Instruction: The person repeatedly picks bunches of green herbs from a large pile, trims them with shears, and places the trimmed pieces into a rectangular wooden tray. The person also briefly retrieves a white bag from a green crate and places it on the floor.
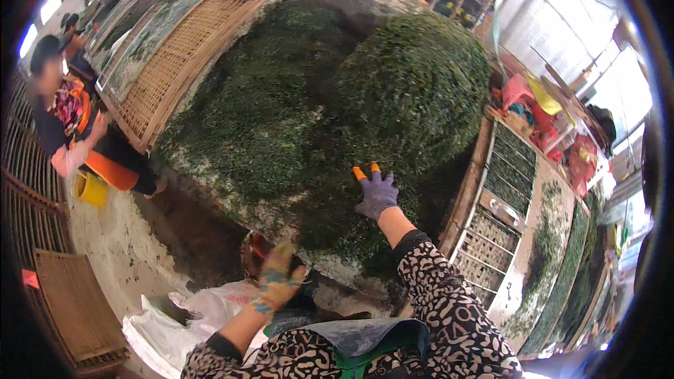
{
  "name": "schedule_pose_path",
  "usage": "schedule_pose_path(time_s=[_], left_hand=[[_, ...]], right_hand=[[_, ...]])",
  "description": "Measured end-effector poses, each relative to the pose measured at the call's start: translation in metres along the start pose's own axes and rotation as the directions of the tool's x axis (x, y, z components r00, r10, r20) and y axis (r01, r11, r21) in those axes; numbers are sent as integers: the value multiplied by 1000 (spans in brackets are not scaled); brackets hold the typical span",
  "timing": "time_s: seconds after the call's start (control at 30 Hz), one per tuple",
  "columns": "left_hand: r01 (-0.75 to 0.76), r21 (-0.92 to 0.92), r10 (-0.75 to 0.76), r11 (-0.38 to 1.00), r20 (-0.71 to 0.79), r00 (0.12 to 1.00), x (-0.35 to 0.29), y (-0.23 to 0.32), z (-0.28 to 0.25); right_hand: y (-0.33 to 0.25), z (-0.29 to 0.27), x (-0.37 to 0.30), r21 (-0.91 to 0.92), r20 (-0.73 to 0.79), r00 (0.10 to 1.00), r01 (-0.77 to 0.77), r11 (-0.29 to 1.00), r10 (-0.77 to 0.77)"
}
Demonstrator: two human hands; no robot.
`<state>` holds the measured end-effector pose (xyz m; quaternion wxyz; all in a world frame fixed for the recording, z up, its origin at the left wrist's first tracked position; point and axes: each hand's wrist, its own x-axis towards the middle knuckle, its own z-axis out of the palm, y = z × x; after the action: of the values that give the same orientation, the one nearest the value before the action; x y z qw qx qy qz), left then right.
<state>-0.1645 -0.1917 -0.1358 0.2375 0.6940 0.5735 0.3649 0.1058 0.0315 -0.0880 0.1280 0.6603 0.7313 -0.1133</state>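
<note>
A large heap of dark green leafy material (414, 77) rises in front of me, with a lower spread (260, 98) of the same stuff to its left. My right hand (377, 195), in a purple glove with orange fingertips, reaches onto the near side of the heap with its fingers spread, holding nothing visible. Lower down, my left hand (281, 279), in a stained yellowish glove, is smeared by motion. Beside it is a dark, reddish-brown rounded object (254, 251), partly hidden; whether the hand grips it is unclear.
A white sack (172, 333) lies at lower left. A person (60, 105) stands at far left by a yellow bucket (91, 189), with another person (75, 42) behind. Woven wooden racks (186, 49) slope at back left; a slatted frame (484, 245) stands right, below pink bags (516, 91).
</note>
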Motion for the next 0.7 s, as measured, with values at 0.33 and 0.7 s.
schedule_pose_path(time_s=[0.33,0.7], left_hand=[[206,33,-190,978,-271,944,-18,-67,-46],[20,-253,-91,967,-270,959,122,-37,-13]], right_hand=[[73,-142,-10,930,25,1000,-24,368,3],[122,-433,-184,563,-769,630,749,350,-111]])
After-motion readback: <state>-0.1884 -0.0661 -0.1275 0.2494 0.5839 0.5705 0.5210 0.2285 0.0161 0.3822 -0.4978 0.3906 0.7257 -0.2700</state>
